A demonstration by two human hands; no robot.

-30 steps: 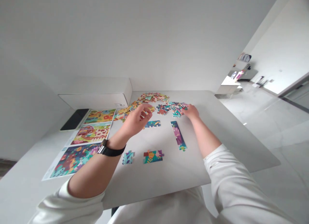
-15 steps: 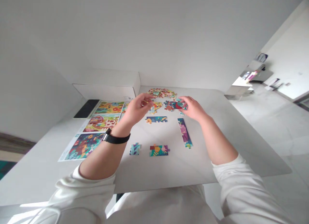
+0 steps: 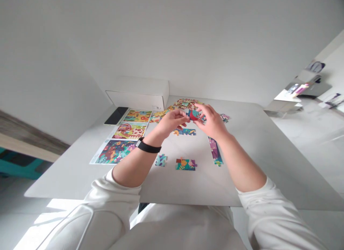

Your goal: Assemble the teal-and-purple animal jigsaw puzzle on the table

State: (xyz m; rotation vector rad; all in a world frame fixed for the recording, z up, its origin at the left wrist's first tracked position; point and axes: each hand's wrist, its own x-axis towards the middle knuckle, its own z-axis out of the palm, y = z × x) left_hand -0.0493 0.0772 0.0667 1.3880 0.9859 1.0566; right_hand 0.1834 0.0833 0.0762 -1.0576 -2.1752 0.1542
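Holding a red-and-teal jigsaw piece (image 3: 194,115) in closed fingers (image 3: 201,108), the right hand (image 3: 211,122) sits just beside the left hand's (image 3: 172,122) curled fingers (image 3: 184,114).

The hands (image 3: 172,122) (image 3: 211,121) partly hide the small jigsaw piece (image 3: 193,115) between them.

We see a smooth, matt pale tabletop (image 3: 268,153) carrying cardboard jigsaw pieces (image 3: 185,164) with a printed matt face, thin paper picture sheets (image 3: 115,151) to the left, a white cardboard box (image 3: 138,99) far off, a soft cloth sleeve (image 3: 258,210) and a black rubbery wrist strap (image 3: 148,147)
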